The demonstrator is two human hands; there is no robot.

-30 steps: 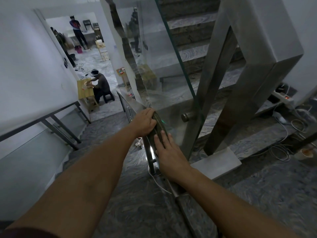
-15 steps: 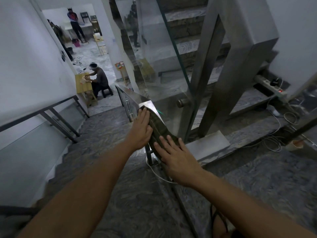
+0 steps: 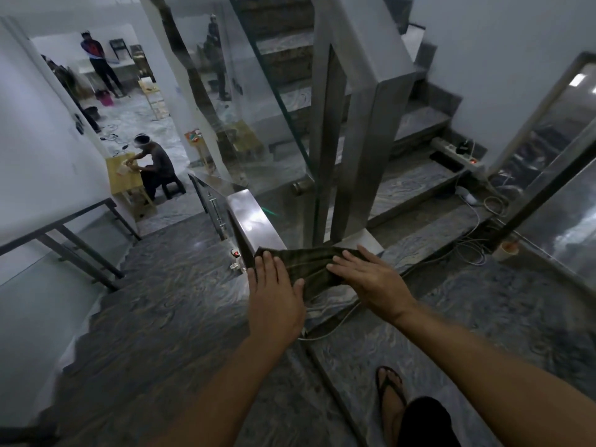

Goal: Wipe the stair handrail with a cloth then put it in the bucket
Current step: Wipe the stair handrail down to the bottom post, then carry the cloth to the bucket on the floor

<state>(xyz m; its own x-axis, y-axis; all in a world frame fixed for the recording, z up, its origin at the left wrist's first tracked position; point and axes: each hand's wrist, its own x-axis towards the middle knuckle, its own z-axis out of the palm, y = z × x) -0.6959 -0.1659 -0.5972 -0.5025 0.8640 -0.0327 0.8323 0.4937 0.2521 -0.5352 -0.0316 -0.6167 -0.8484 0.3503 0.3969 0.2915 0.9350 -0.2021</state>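
Observation:
A dark green striped cloth (image 3: pixel 306 262) lies spread across the near end of the flat steel handrail (image 3: pixel 250 221), which runs down the stairs away from me. My left hand (image 3: pixel 274 285) presses flat on the cloth's left part, fingers extended. My right hand (image 3: pixel 367 279) lies flat on its right part, fingers spread. The rail's top shines bare beyond the cloth. A pink bucket (image 3: pixel 105 100) stands far off on the lower floor, near a standing person.
A glass panel (image 3: pixel 258 124) and steel posts (image 3: pixel 364 140) rise just behind the rail. Cables (image 3: pixel 467 240), a power strip (image 3: pixel 458 154) and a cup (image 3: pixel 508 250) lie on the landing at right. Stairs descend at left; a person sits at a small table (image 3: pixel 124 179) below.
Both hands have slid the cloth up along the rail toward me. The cloth now lies crosswise and spread wider, with my hands further apart and more bare rail showing beyond.

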